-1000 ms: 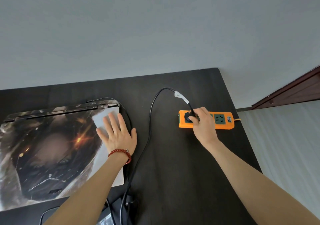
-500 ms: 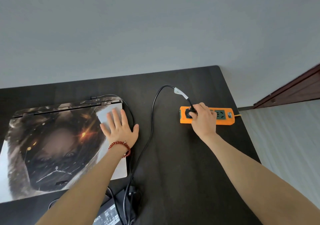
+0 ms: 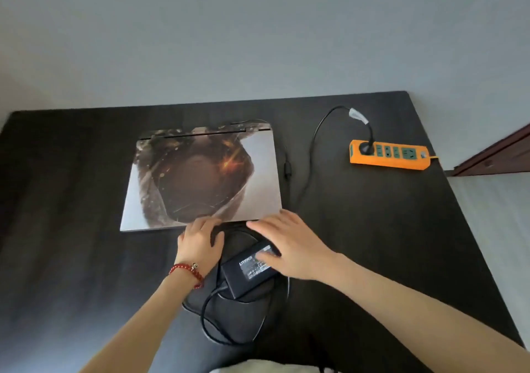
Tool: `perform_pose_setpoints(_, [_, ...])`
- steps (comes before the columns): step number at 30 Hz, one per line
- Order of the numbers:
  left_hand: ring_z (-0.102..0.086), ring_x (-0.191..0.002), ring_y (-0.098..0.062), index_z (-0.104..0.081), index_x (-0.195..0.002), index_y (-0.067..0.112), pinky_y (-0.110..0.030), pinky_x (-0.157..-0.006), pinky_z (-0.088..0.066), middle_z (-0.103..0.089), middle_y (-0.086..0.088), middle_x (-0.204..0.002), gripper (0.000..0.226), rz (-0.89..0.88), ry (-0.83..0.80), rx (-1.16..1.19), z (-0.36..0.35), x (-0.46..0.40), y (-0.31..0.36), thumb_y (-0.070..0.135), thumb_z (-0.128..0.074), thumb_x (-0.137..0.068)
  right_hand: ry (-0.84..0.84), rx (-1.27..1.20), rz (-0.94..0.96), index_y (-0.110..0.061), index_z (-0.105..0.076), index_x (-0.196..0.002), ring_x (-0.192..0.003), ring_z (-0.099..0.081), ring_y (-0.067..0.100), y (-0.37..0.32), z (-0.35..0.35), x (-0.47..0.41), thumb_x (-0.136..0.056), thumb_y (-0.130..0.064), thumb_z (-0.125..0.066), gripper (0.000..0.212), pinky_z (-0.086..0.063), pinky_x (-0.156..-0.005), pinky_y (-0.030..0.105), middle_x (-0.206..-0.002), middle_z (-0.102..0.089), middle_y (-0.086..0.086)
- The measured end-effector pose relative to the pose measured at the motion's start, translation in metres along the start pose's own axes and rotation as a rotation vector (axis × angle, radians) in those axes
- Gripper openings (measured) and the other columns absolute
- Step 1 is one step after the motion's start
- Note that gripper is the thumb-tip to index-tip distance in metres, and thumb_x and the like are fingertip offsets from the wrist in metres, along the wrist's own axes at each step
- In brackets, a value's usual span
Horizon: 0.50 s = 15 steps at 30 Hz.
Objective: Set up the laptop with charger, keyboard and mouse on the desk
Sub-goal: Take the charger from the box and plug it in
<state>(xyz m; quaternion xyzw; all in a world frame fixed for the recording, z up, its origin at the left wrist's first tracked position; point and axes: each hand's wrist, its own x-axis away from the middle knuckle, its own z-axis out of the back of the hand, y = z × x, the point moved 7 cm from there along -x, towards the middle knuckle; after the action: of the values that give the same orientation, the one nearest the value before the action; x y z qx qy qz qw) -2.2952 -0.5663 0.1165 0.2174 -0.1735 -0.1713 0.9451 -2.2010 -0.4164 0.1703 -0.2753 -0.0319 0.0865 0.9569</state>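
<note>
A closed laptop (image 3: 200,172) with a dark printed skin on its lid lies flat on the black desk (image 3: 71,200). In front of it sits the black charger brick (image 3: 252,269), with cable loops (image 3: 229,329) around it. Its mains cable (image 3: 312,149) runs up to a black plug (image 3: 368,147) seated in the orange power strip (image 3: 388,157) at the right. My left hand (image 3: 200,243), with a red bead bracelet, rests at the laptop's front edge with fingers curled. My right hand (image 3: 292,243) hovers spread over the brick, thumb touching its top. No keyboard or mouse is in view.
The desk's right edge (image 3: 459,215) runs diagonally beside a pale floor. A brown wooden frame (image 3: 493,154) stands at the far right. A grey wall rises behind the desk. Something pale (image 3: 258,367) shows at the bottom edge.
My right hand has let go of the plug, left seated in the strip, and come back over the charger brick. My left hand slid off the lid to the laptop's front edge. The view pulled back.
</note>
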Motion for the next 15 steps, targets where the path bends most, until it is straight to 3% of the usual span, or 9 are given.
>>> perform_pose_setpoints(2, [-0.035,-0.127,-0.028,-0.045,-0.13,0.021,-0.049,-0.101,-0.034,-0.041,-0.004,-0.14,0.048,0.03,-0.071,-0.054,-0.007,0.023,-0.03,0.036,-0.054,-0.085,-0.425,0.213,0.106,-0.032,-0.01,-0.144,-0.143,-0.008,0.032,-0.023,-0.064,0.016,-0.074,-0.057,-0.059,0.089,-0.003,-0.114,0.06,-0.154,-0.02,0.009])
perform_pose_setpoints(3, [-0.029,-0.132,-0.028,-0.036,-0.136,0.024,-0.05,-0.104,-0.032,-0.031,-0.003,-0.147,0.059,0.028,-0.138,-0.08,-0.012,0.035,-0.043,0.043,-0.055,-0.084,-0.538,0.338,0.159,-0.034,-0.001,-0.144,-0.143,0.005,0.036,-0.026,-0.085,0.025,-0.069,-0.06,-0.063,0.1,0.003,-0.111,0.063,-0.157,-0.005,0.011])
perform_pose_setpoints(6, [-0.009,-0.141,-0.027,-0.005,-0.143,0.037,-0.053,-0.109,-0.024,0.003,0.004,-0.156,0.089,-0.039,-0.322,-0.117,-0.032,0.056,-0.06,0.06,-0.057,-0.074,-0.625,0.557,0.138,-0.04,0.012,-0.142,-0.139,0.019,0.042,-0.009,-0.102,0.04,-0.063,-0.051,-0.075,0.118,0.003,-0.105,0.071,-0.155,0.018,0.01])
perform_pose_setpoints(9, [-0.008,-0.14,-0.032,0.001,-0.14,0.046,-0.054,-0.11,-0.026,0.018,0.005,-0.154,0.098,-0.085,-0.396,-0.06,-0.041,0.065,-0.061,0.058,-0.065,-0.068,-0.582,0.582,0.002,-0.041,0.019,-0.139,-0.14,0.019,0.041,0.004,-0.103,0.04,-0.067,-0.042,-0.076,0.12,-0.007,-0.105,0.071,-0.155,0.022,0.008])
perform_pose_setpoints(11, [-0.013,-0.139,-0.034,0.002,-0.141,0.04,-0.051,-0.111,-0.028,0.014,-0.001,-0.154,0.102,-0.022,-0.337,0.017,-0.044,0.069,-0.062,0.047,-0.07,-0.07,-0.549,0.566,-0.05,-0.037,0.017,-0.141,-0.141,0.017,0.038,0.008,-0.102,0.038,-0.073,-0.035,-0.071,0.111,-0.013,-0.106,0.069,-0.156,0.018,0.007])
perform_pose_setpoints(15, [-0.045,-0.122,-0.032,-0.003,-0.144,0.02,-0.041,-0.102,-0.04,-0.03,-0.013,-0.141,0.102,0.277,-0.193,0.355,-0.049,0.074,-0.07,0.022,-0.074,-0.072,-0.39,0.519,-0.161,-0.016,-0.003,-0.146,-0.144,-0.001,0.034,0.019,-0.09,0.042,-0.079,-0.024,-0.057,0.086,-0.034,-0.105,0.05,-0.156,0.0,0.016])
